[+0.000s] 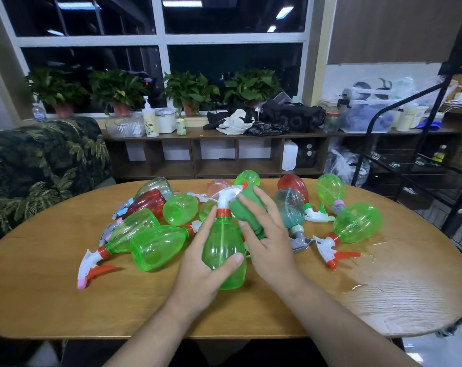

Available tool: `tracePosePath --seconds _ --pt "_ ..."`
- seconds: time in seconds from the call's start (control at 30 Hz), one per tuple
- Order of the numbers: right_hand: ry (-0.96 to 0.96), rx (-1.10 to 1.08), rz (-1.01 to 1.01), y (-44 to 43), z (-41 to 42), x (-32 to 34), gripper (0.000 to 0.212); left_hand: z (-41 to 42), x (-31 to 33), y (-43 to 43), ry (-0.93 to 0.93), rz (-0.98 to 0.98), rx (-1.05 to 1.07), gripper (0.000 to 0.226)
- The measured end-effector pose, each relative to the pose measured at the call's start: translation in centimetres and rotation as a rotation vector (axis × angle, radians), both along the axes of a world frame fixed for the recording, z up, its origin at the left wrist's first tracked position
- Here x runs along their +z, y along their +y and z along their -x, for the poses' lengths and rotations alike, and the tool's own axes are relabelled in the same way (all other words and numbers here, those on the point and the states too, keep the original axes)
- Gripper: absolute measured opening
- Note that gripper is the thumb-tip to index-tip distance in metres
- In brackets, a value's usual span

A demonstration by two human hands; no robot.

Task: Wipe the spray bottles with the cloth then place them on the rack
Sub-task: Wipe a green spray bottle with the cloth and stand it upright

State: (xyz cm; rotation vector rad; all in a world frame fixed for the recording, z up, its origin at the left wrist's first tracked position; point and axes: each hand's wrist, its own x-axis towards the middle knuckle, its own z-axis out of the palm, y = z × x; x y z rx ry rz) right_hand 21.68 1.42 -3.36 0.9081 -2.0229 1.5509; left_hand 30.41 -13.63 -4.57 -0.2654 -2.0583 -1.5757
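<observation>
Wooden table (65, 300), rack (423, 165) off to the right. Left hand (203, 271) grips a green bottle (223, 250) upright; right hand (267, 242) bunches the cloth (247, 210) beside its neck, probably touching.

Office-style common room. Beyond the fingers (264, 205), potted plants (190, 94) are lining a large window (161, 41) that is reflecting ceiling strip lights (182, 2), and a low cubby shelf (216, 154) is carrying clutter. A palm-print sofa (39, 160) is sitting to their left and a black metal rack (420, 165) is standing to their right.
</observation>
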Motion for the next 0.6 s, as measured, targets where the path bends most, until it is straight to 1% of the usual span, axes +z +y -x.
tracePosePath --seconds 0.13,0.27,0.3,0.37,0.47,0.53,0.6 --pt "-0.035 -0.034 0.103 -0.2 -0.1 -0.7 0.052 -0.3 0.0 -0.4 0.027 0.009 -0.009 0.089" --pt "-0.134 0.056 0.181 0.8 0.2 -1.3 0.051 -0.3 0.0 -0.1 0.053 -0.014 0.022 0.088" --pt "-0.131 0.054 0.190 1.0 0.1 -1.3 0.052 -0.3 0.1 0.0 0.058 -0.020 0.033 0.089" --pt "-0.058 -0.002 0.215 1.1 -0.2 -1.1 0.054 -0.3 0.2 0.2 0.058 -0.014 0.055 0.091" --pt "0.118 -0.148 0.232 0.7 -0.3 0.4 0.054 -0.2 -0.1 0.3 0.047 0.023 0.055 0.093" --pt "0.234 -0.197 0.172 0.5 0.3 2.0 0.052 -0.1 -0.3 0.1 0.040 0.049 0.054 0.094" --pt "0.295 -0.135 0.016 0.4 1.4 3.3 0.053 -0.1 -0.3 0.2 0.036 0.050 0.057 0.093"
